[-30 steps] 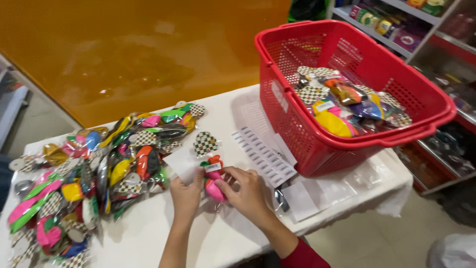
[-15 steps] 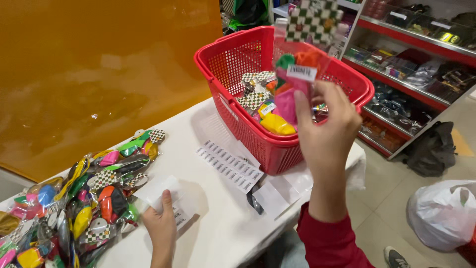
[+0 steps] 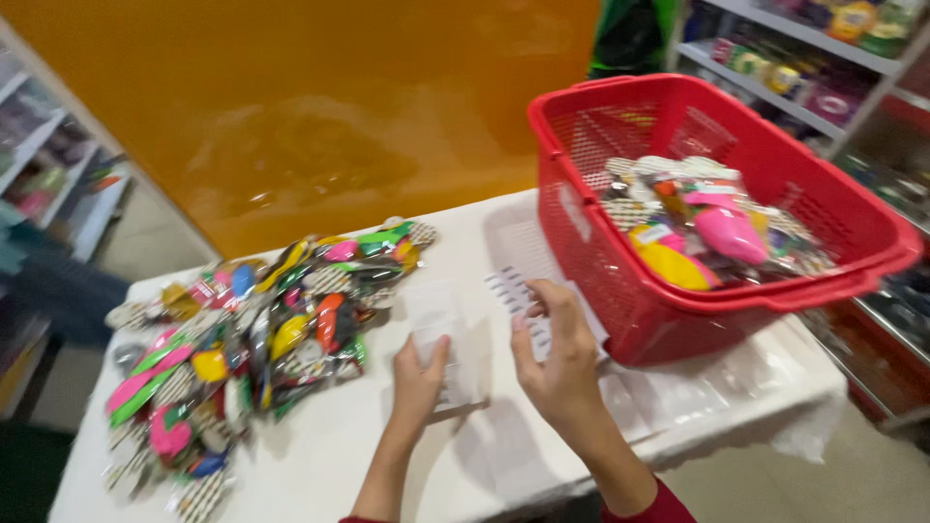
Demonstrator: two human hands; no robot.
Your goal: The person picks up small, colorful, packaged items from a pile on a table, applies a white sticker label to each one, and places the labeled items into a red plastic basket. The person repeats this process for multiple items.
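Two bare hands are working low over a white table (image 3: pixel 320 455), and the risks are starting right at the fingertips. The left hand (image 3: pixel 418 378) is pressing a small clear sheet (image 3: pixel 438 334) flat, its fingers lying close together on the lower part of it and gripping nothing; since the sheet is thin and only pinned from above, a sideways nudge could be sliding it out from under them. The right hand (image 3: pixel 554 363) is hovering just beside it with fingers loosely curled and slightly apart, holding nothing, its tips coming near a strip of white labels (image 3: pixel 523 291) that is lying just beyond them; a hasty reach could be crumpling the strip or peeling a label crooked. Out past the left fingers, a loose heap of colourful packets (image 3: pixel 252 329) is spreading toward the table's edge, so a brushing wrist could be sending some onto the floor. Beyond the right fingers, the red basket (image 3: pixel 620 300) of packed items is sitting near the far corner, its right side seemingly overhanging; a push there could be tipping it. Motion blur is hiding finer detail.
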